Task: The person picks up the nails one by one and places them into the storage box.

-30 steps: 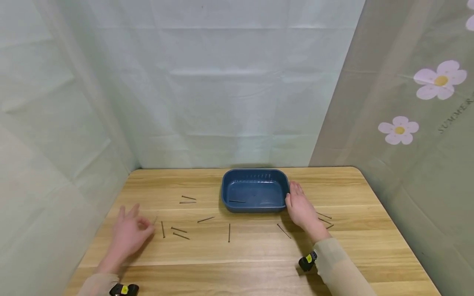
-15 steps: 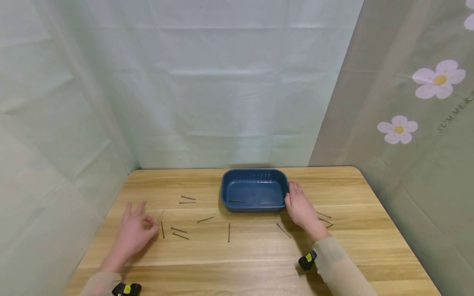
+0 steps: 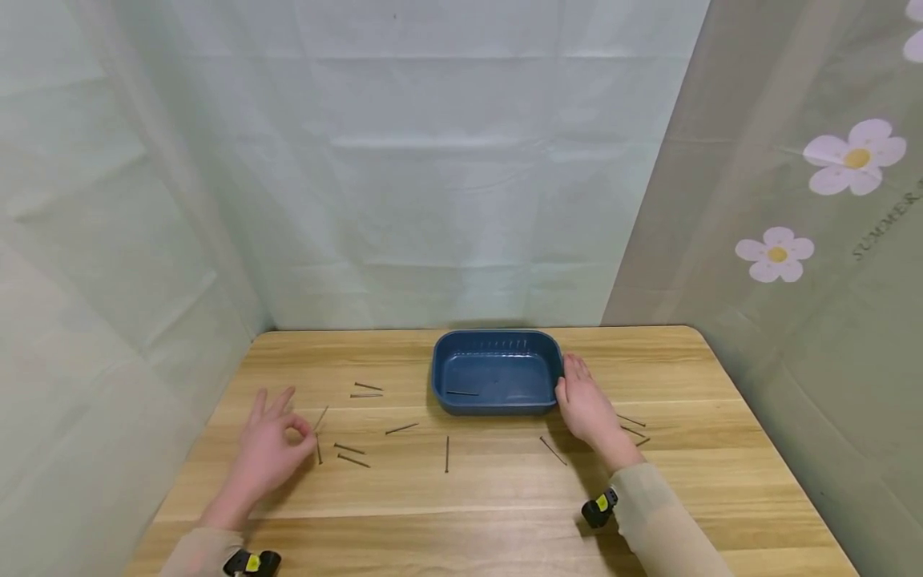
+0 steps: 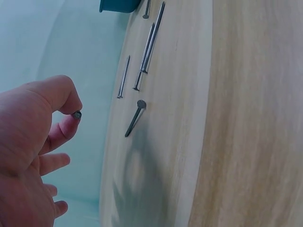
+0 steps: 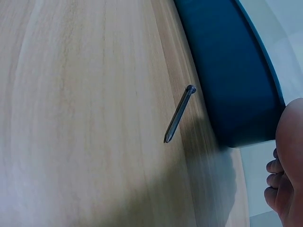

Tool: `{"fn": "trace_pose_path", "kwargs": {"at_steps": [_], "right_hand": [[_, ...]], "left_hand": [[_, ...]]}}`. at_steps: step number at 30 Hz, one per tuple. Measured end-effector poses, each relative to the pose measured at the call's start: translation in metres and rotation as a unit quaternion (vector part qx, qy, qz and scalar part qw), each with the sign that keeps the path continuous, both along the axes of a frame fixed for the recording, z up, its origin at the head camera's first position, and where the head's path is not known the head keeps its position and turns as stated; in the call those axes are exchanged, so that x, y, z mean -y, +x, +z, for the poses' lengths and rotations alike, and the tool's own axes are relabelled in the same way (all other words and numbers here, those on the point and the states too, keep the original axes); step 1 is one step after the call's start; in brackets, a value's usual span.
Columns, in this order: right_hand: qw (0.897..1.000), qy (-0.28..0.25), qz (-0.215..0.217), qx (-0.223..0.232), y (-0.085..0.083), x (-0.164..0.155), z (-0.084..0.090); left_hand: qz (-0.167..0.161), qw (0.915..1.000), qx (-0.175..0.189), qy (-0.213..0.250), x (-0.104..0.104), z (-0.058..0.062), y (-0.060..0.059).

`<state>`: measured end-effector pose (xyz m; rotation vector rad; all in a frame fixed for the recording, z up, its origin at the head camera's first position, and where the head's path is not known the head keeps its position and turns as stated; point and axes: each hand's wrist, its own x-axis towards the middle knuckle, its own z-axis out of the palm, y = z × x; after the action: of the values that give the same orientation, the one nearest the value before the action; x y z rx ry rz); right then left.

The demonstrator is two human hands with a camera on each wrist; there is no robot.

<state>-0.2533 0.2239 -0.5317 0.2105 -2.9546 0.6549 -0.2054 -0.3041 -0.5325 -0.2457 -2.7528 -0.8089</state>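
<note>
Pinched nail [image 3: 321, 417]: held between thumb and forefinger of the left hand [image 3: 265, 450], jutting away and to the right of the fingertips; the left wrist view shows one end of it at the pinch, off the table. Change over the last second: the left hand has shifted a little rightward, nail with it, so the gap to the blue tray [image 3: 519, 385] is slightly less, though still wide. Consequence, as judged: this nail is picked up but not yet in the tray. Just beside the left thumb lies a loose nail [image 3: 320, 453], partly covered by the hand in the head view; a pair of nails [image 3: 353, 461] sits right of it, another pair [image 3: 368, 386] ahead and to the right. Farther right of the hand: a slanted nail [image 3: 401, 429], then a lengthwise nail [image 3: 447, 454]. Tray stands well to the right of the left hand, one nail inside [image 3: 461, 393]. Right hand [image 3: 587, 405] has not moved noticeably: fingers extended against the tray's right wall, grasping nothing. A single nail [image 3: 554, 450] lies left of the right wrist; three nails [image 3: 632, 420] lie to its right.
</note>
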Motion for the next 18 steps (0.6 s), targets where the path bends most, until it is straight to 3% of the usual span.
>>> {"fn": "trace_pose_path", "kwargs": {"at_steps": [9, 18], "right_hand": [[1.000, -0.002, -0.001, 0.007, 0.000, -0.002, -0.001], [1.000, -0.002, 0.003, 0.008, 0.000, -0.002, -0.001]], "left_hand": [[-0.013, 0.9998, 0.002, 0.013, -0.012, 0.007, 0.002], [-0.029, 0.9995, 0.000, 0.013, -0.032, 0.018, -0.005]]}}
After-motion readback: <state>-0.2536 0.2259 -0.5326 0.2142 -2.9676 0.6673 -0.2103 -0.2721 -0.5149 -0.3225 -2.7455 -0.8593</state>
